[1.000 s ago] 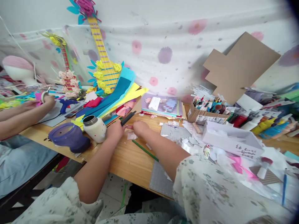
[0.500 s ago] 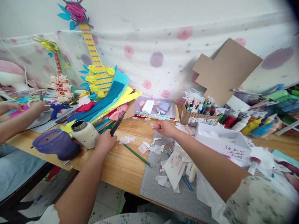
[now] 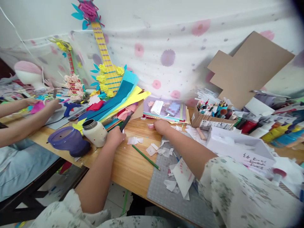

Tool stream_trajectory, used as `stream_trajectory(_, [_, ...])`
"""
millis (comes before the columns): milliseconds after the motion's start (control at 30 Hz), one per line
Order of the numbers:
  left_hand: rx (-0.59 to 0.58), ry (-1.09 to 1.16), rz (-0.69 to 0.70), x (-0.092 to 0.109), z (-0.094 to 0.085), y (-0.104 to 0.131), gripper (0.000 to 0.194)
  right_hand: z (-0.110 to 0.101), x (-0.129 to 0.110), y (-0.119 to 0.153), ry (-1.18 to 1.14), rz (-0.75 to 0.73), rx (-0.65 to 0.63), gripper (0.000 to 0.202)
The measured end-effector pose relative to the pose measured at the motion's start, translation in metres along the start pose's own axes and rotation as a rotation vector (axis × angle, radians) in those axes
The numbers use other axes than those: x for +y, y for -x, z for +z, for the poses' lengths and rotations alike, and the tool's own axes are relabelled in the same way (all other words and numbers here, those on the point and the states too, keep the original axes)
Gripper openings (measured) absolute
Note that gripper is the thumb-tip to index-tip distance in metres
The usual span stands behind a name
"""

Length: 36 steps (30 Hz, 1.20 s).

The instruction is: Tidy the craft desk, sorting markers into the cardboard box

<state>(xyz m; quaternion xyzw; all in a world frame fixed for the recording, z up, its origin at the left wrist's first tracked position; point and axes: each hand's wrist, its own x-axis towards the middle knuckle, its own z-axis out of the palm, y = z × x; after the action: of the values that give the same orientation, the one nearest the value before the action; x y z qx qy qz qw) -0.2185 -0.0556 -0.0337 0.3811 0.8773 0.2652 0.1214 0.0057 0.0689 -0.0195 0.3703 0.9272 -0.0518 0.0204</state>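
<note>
My left hand (image 3: 115,138) is closed around a slim black tool (image 3: 125,122) that points up and away; its exact kind is unclear. Right beside that hand a cream jar (image 3: 96,134) with a threaded open neck leans over the table; whether they touch is hard to see. Farther back, my right hand (image 3: 161,126) is low over the wood, its fingers drawn together near small paper scraps. Anything in those fingers is hidden. Between my arms lie a green pencil (image 3: 146,157) and torn white paper pieces (image 3: 135,140).
A grey cutting mat (image 3: 156,190) bears paper scraps. To the right stand a white box (image 3: 239,147), a carton of pens (image 3: 211,122) and paint bottles (image 3: 249,125). At left are a purple pot (image 3: 67,141), coloured sheets (image 3: 118,98) and another person's hands (image 3: 53,104).
The view has turned slightly left. My right hand has moved left across the table, towards the small scraps. My left hand keeps its hold on the black tool beside the jar.
</note>
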Motion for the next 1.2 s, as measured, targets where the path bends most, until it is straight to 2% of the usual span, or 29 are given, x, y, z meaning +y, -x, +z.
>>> stream_trajectory(133, [-0.168, 0.439, 0.038, -0.001, -0.009, 0.042, 0.027, -0.012, 0.003, 0.039, -0.137, -0.009, 0.078, 0.018])
stream_trajectory(200, [-0.275, 0.671, 0.075, 0.006, -0.010, 0.068, 0.032, -0.018, 0.004, 0.063, -0.347, -0.043, 0.119, 0.022])
stream_trajectory(333, [-0.480, 0.997, 0.127, 0.038, -0.005, 0.113, 0.040, -0.027, 0.003, 0.117, -1.128, -0.129, 0.123, 0.022])
stream_trajectory(400, [-0.558, 1.099, 0.138, 0.056, -0.001, 0.130, 0.040, -0.030, 0.000, 0.144, -1.342, -0.112, 0.112, 0.022])
stream_trajectory(467, [-0.605, 1.180, 0.146, 0.074, 0.005, 0.145, 0.040, -0.031, -0.004, 0.169, -1.418, -0.017, 0.125, 0.023])
stream_trajectory(567, [-0.624, 1.274, 0.161, 0.098, 0.015, 0.162, 0.040, -0.025, -0.005, 0.195, -1.308, 0.126, 0.224, 0.024])
stream_trajectory(667, [-0.630, 1.309, 0.162, 0.113, 0.028, 0.174, 0.041, -0.011, 0.001, 0.207, -0.867, 0.256, 0.386, 0.024])
stream_trajectory(700, [-0.629, 1.307, 0.159, 0.116, 0.033, 0.178, 0.041, -0.007, 0.005, 0.210, -0.700, 0.306, 0.401, 0.022])
stream_trajectory(767, [-0.623, 1.291, 0.149, 0.116, 0.041, 0.186, 0.041, -0.001, 0.012, 0.218, -0.478, 0.350, 0.351, 0.016])
stream_trajectory(800, [-0.618, 1.280, 0.144, 0.114, 0.045, 0.190, 0.042, 0.000, 0.016, 0.225, -0.442, 0.308, 0.288, 0.014])
stream_trajectory(900, [-0.633, 1.237, 0.127, 0.100, 0.054, 0.203, 0.043, -0.005, 0.025, 0.254, -0.507, 0.004, 0.061, 0.011])
stream_trajectory(967, [-0.662, 1.203, 0.116, 0.091, 0.059, 0.211, 0.044, -0.009, 0.030, 0.276, -0.543, -0.084, 0.019, 0.013])
stream_trajectory(1067, [-0.717, 1.144, 0.112, 0.082, 0.065, 0.218, 0.040, -0.009, 0.038, 0.295, -0.516, 0.050, 0.054, 0.016])
stream_trajectory(1200, [-0.774, 1.071, 0.131, 0.083, 0.069, 0.223, 0.032, -0.004, 0.044, 0.298, -0.523, 0.134, 0.036, 0.014])
